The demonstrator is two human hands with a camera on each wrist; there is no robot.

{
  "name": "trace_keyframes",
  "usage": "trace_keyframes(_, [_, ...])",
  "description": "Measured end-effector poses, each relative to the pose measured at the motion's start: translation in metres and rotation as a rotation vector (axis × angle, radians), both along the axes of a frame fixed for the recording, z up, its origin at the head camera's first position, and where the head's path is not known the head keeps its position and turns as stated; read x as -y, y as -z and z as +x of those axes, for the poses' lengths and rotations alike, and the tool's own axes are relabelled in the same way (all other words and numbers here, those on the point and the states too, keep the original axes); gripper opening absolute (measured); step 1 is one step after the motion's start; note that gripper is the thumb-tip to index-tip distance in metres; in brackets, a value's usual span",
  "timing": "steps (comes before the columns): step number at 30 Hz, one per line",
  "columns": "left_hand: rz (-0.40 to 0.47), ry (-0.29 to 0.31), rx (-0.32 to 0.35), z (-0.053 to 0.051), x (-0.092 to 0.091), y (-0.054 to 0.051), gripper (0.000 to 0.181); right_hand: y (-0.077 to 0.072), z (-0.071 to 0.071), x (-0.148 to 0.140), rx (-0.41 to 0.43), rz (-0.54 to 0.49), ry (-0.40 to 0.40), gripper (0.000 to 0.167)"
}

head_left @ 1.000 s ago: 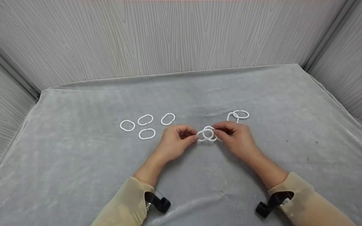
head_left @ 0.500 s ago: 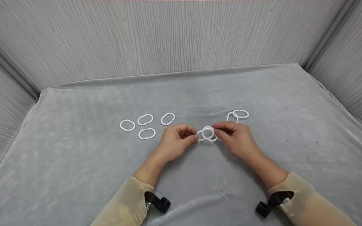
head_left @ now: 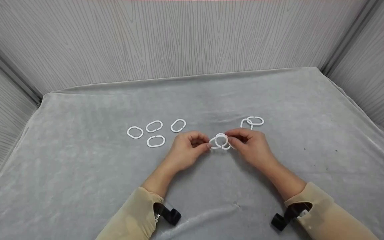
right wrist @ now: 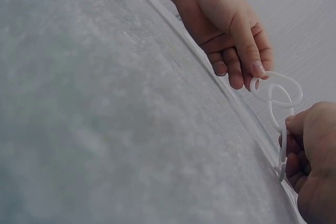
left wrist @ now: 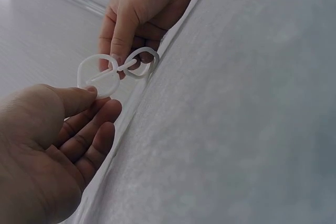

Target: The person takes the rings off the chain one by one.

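Note:
Between thumb and fingertips, my left hand (head_left: 186, 150) pinches a white plastic oval chain link (left wrist: 100, 56). It is threaded through a second white link (right wrist: 271, 109), which my right hand (head_left: 252, 148) pinches between thumb and index finger. A third white link (right wrist: 284, 148) hangs joined by the right fingers. Both hands are raised a little above the cloth, close together. Where the links' gaps lie at the crossing is hard to tell.
Several loose white links (head_left: 147, 141) lie on the grey cloth (head_left: 88, 173) left of the hands. Behind the right hand lie joined links (head_left: 263, 120), partly hidden by it. A wood-grain wall (head_left: 185, 40) stands behind the table.
Over the last second the held links turn slightly in the fingers, and the rings overlap a bit differently. Both hands stay nearly in place. The links on the cloth have not moved.

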State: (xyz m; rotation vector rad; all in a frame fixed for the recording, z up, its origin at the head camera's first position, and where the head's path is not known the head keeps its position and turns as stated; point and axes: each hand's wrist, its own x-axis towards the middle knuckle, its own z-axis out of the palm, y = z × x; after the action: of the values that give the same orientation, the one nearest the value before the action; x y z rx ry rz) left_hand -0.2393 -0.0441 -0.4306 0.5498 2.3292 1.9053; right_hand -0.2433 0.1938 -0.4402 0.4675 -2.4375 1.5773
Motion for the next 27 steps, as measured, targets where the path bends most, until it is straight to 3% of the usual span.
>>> trace_keyframes(12, [0.024, 0.041, 0.005, -0.0018, -0.0001, 0.0032, 0.006, -0.0022, 0.0014, -0.0002, 0.000, -0.009, -0.028, 0.014])
trace_keyframes(27, [0.030, 0.037, 0.006, 0.0001, -0.0005, 0.0012, 0.004, -0.0019, 0.0007, 0.0002, -0.001, -0.019, -0.022, 0.014])
